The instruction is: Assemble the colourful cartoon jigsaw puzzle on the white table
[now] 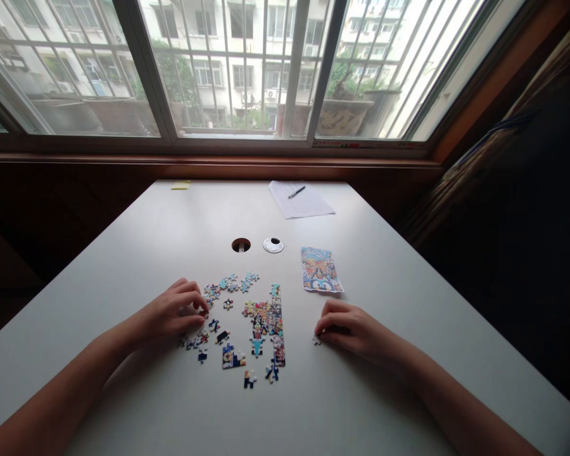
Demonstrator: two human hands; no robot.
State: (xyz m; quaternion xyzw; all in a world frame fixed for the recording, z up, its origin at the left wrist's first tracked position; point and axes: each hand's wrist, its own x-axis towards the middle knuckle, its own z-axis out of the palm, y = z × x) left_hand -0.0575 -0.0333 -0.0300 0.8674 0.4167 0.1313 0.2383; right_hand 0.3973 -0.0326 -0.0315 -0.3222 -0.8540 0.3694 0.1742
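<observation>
Puzzle pieces lie in the middle of a white table, with a joined section forming a tall strip on the right of the group. A smaller joined block sits to its lower left. My left hand is at the left edge of the loose pieces, its fingers curled and the fingertips touching or close to a piece. On the right, my right hand has its fingers pinched at a single pale piece by the table surface. The picture sheet lies just beyond my right hand.
Two round fittings, a dark hole and a silver ring, are set in the table. Farther back lie papers with a pen and a yellow strip. A barred window stands behind.
</observation>
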